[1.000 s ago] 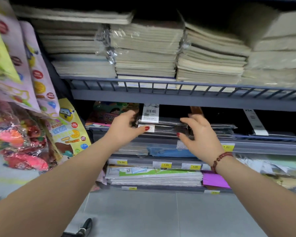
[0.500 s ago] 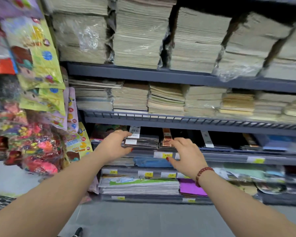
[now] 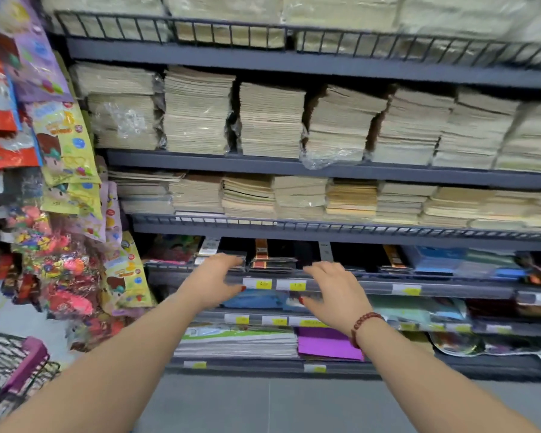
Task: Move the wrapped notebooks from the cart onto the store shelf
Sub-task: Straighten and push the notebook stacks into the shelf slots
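Down at the low shelf (image 3: 450, 290) with the yellow price tags (image 3: 261, 284), both hands are out in front and holding nothing. The left hand (image 3: 214, 281) has its fingers spread and loosely bent, with the fingertips up by the edge of some dark flat packs (image 3: 272, 262) lying on that shelf. It's too blurry to say if it's actually touching them. The right hand (image 3: 336, 290) is just to the right of it, palm down, fingers fanned out over the price rail, also gripping nothing. There's a red bead bracelet (image 3: 364, 323) on the right wrist and red nail polish on both hands.

The wrapped notebooks (image 3: 197, 114) are up on the shelves above. They're cream stacks in clear plastic, packed side by side across two levels, with another row behind a wire rail at the very top. Loose plastic sticks out between a few stacks. The cart (image 3: 28, 360) pokes in at the bottom left corner, a wire basket with a purple handle, well apart from both hands. I can't tell what's in it.

Bright toy packets (image 3: 63, 145) hang down the left side, a purple sheet (image 3: 328, 346) sits on the bottom shelf under the right wrist, and there's grey floor (image 3: 278, 404) below.
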A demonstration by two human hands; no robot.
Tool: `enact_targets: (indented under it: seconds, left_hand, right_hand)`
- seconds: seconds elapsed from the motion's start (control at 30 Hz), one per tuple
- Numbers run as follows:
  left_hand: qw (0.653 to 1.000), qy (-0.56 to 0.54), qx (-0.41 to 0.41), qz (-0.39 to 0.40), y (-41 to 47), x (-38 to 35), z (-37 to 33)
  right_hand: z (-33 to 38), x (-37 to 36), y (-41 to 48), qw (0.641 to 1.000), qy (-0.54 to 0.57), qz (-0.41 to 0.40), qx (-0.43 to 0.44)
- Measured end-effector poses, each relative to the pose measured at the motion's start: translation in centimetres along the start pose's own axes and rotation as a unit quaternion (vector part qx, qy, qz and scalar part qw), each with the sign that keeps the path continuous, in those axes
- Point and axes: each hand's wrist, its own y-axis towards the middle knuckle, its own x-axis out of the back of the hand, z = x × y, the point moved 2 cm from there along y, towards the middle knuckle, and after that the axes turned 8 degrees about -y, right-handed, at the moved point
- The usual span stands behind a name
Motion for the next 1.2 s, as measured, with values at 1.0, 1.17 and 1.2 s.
enact_targets:
  seconds: [1.0, 1.17, 1.2]
  left_hand:
    - [0.985, -0.018, -0.092, 0.146, 21.7, -21.1, -20.6]
    - [0.990, -0.057, -0.001, 0.126, 23.6, -24.9, -21.3]
    - [0.991, -0.066, 0.014, 0.118, 24.0, -25.8, -21.4]
  right_hand:
    - [-32.7, -4.2, -0.6, 0.971, 0.086, 0.049, -0.216]
    - [-37.8, -7.9, 1.4, 0.966, 0.146, 0.071, -0.199]
    - [-38.8, -8.8, 1.8, 0.965, 0.159, 0.073, -0.197]
